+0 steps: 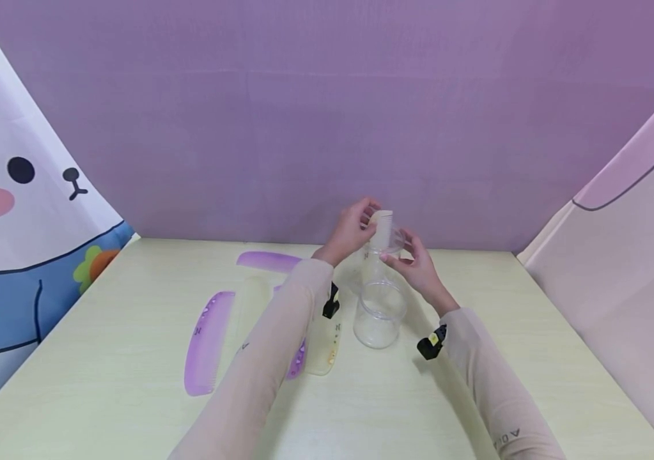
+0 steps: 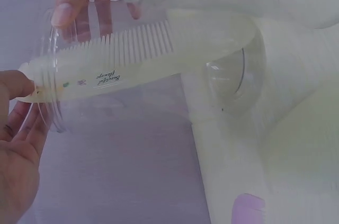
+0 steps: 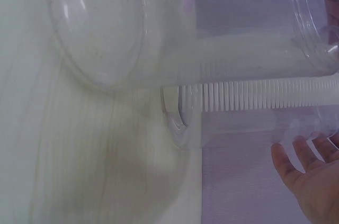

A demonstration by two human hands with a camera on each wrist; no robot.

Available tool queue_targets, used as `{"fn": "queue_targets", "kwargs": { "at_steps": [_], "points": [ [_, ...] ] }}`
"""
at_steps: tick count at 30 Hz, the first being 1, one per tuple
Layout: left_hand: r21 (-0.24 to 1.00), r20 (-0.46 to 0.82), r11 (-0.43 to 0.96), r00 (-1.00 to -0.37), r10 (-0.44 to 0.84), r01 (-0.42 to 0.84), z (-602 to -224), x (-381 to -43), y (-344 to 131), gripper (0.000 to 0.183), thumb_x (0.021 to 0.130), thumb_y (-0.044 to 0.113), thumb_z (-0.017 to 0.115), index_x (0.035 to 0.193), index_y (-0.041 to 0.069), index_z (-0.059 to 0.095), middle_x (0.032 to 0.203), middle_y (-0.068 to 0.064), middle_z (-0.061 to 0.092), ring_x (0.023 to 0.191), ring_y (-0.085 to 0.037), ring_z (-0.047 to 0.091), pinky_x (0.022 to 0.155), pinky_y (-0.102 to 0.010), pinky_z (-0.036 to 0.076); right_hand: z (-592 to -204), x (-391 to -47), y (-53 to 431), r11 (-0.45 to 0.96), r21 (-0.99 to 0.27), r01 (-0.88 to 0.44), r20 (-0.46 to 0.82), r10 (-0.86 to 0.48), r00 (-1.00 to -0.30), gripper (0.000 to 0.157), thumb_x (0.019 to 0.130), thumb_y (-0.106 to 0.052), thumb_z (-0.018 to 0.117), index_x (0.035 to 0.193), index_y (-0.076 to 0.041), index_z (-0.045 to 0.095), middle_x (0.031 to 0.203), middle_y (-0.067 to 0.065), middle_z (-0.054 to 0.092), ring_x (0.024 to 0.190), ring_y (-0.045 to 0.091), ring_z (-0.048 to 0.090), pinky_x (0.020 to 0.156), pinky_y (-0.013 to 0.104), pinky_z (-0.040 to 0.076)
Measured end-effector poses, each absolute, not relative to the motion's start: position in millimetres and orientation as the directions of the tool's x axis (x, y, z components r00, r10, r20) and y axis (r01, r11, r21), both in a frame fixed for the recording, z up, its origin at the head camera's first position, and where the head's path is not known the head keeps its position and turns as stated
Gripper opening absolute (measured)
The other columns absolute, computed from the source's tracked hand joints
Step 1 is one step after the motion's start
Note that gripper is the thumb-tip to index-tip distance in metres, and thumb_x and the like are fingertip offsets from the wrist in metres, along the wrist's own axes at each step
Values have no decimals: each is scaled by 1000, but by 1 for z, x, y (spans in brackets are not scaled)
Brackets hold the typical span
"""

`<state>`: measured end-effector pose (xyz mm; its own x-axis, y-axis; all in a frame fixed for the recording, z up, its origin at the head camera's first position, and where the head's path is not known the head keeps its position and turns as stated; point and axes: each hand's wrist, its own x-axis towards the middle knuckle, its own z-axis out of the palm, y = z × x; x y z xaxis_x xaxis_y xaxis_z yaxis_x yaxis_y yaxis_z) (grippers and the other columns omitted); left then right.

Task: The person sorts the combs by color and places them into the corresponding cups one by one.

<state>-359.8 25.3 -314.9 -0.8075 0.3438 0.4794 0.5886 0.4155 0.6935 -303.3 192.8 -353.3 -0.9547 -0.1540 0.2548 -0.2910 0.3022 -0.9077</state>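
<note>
My left hand (image 1: 352, 231) pinches the upper end of a cream comb (image 1: 382, 230) at the mouth of a clear jar (image 2: 153, 110). Most of the comb stands inside that jar, tilted, its teeth and small printed lettering visible through the wall in the left wrist view. The right hand (image 1: 419, 271) holds the same jar near its rim from the right, thumb in front and fingers behind. A second clear jar (image 1: 377, 331) stands on the table just in front, nearer the person. It overlaps part of the first jar in the right wrist view.
Left of the jars lie several combs on the pale table (image 1: 108, 358): a purple comb (image 1: 207, 345), another purple comb (image 1: 266, 260) farther back, and a cream comb (image 1: 322, 348) partly under the left sleeve. A purple cloth wall (image 1: 327, 128) rises behind the table.
</note>
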Motion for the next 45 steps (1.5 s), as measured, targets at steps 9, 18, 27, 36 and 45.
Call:
{"fn": "queue_targets", "kwargs": {
  "at_steps": [9, 18, 27, 36, 45],
  "points": [
    [620, 525, 480, -783, 333, 620, -318, -362, 20, 36, 78, -6, 61, 113, 1, 54, 104, -13, 63, 93, -23, 61, 85, -27, 50, -354, -303, 192, 304, -906, -293, 256, -153, -954, 73, 85, -12, 63, 141, 3, 18, 145, 22, 25, 133, 40, 27, 101, 51, 37],
    [645, 440, 518, -827, 349, 562, -320, -360, 16, 48, 80, 0, 64, 125, 4, 48, 119, -14, 56, 107, -26, 56, 93, -30, 47, -361, -311, 195, 291, -909, -298, 263, -155, -952, 75, 84, -15, 65, 142, 0, 20, 145, 20, 27, 133, 38, 28, 101, 52, 38],
    [686, 395, 510, -854, 338, 519, -320, -360, 13, 55, 83, 3, 62, 133, 4, 40, 127, -16, 52, 112, -27, 54, 95, -34, 46, -377, -324, 200, 332, -886, -324, 291, -145, -946, 80, 83, -25, 67, 143, -6, 18, 146, 15, 29, 133, 34, 30, 100, 48, 40],
    [680, 375, 514, -850, 370, 523, -318, -358, 10, 56, 86, 8, 60, 135, 3, 35, 130, -16, 49, 113, -28, 53, 97, -34, 45, -369, -319, 199, 312, -901, -303, 267, -153, -951, 78, 83, -21, 66, 143, -3, 19, 147, 17, 27, 134, 37, 28, 101, 50, 38],
    [702, 353, 494, -853, 385, 513, -320, -357, 0, 54, 88, 10, 58, 136, 5, 34, 132, -15, 47, 116, -30, 51, 98, -36, 44, -353, -304, 193, 324, -899, -294, 259, -146, -955, 73, 85, -12, 63, 141, 2, 19, 145, 22, 26, 133, 36, 29, 102, 49, 38]
  ]
}}
